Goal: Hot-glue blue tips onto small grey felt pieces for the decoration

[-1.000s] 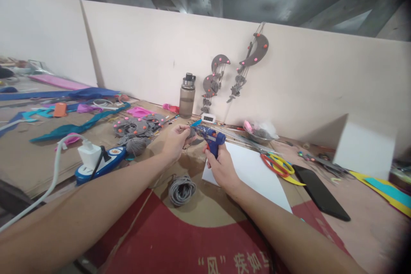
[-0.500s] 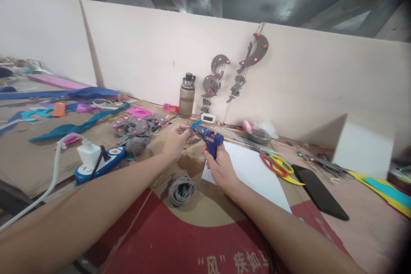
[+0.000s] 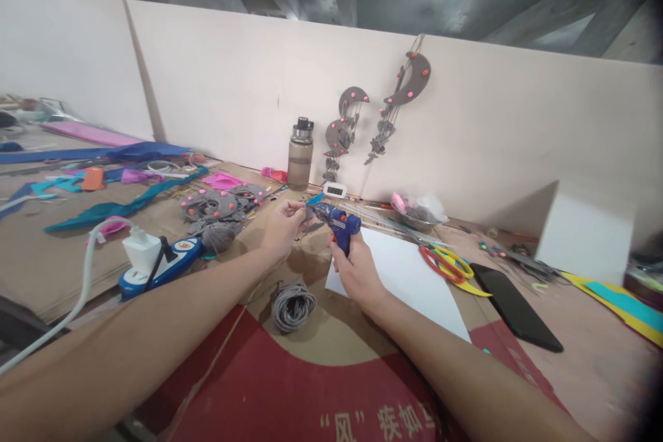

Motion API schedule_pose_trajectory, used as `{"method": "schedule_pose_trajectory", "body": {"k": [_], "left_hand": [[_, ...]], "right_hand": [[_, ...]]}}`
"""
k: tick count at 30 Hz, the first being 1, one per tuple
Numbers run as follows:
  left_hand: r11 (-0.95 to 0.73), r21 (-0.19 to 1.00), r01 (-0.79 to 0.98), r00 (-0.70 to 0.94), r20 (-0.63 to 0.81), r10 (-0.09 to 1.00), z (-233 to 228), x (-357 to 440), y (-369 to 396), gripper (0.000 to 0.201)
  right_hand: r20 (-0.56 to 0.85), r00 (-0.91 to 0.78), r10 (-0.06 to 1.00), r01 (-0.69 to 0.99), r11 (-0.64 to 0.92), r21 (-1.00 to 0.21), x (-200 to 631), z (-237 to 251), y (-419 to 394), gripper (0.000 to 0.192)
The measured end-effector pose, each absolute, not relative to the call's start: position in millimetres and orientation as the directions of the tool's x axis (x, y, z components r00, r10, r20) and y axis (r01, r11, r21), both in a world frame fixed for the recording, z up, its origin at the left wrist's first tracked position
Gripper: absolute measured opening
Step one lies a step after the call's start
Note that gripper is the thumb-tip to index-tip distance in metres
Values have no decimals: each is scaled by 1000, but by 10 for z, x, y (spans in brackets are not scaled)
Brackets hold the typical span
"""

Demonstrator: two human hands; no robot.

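Observation:
My right hand [image 3: 356,269] is wrapped round the handle of a blue hot glue gun [image 3: 342,226], its nozzle pointing left. At the nozzle tip, my left hand [image 3: 282,226] pinches a small grey piece [image 3: 307,213], mostly hidden by the fingers; whether the nozzle touches it I cannot tell. Below the hands lies a coil of grey cord [image 3: 293,307] on the cardboard [image 3: 315,349]. A sheet of white paper [image 3: 401,276] rests under and beyond my right hand.
Left are a blue power strip [image 3: 181,259] with a white plug, grey felt pieces [image 3: 215,206] and yarn [image 3: 220,235]. A water bottle [image 3: 300,155] stands at the white partition [image 3: 217,76], where grey moon ornaments [image 3: 414,79] hang. Right are scissors [image 3: 450,264] and a phone [image 3: 515,307].
My hands, the glue gun and the small grey piece hold nearly the same position. The view has shifted very slightly.

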State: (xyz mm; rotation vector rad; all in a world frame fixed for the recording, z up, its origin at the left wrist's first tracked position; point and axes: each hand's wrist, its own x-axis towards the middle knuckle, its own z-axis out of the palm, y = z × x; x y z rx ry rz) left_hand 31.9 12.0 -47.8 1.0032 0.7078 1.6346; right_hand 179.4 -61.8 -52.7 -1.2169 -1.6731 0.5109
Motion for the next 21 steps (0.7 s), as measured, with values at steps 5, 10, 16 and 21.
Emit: {"method": "schedule_pose_trajectory", "body": {"k": [5, 10, 16, 21], "left_hand": [[-265, 840, -473, -98, 249, 964, -451, 318, 114, 22], [-279, 835, -474, -97, 266, 959, -447, 320, 111, 22], [-268, 841, -470, -76, 264, 961, -481, 311, 131, 23], [-277, 844, -459, -76, 273, 959, -501, 306, 149, 20]], "right_hand": [[473, -16, 881, 469, 425, -774, 1798, -539, -610, 19], [463, -6, 886, 461, 414, -785, 1805, -536, -611, 21], [460, 15, 888, 447, 406, -797, 1803, -521, -617, 20], [455, 26, 890, 431, 400, -809, 1800, -515, -624, 18]]}}
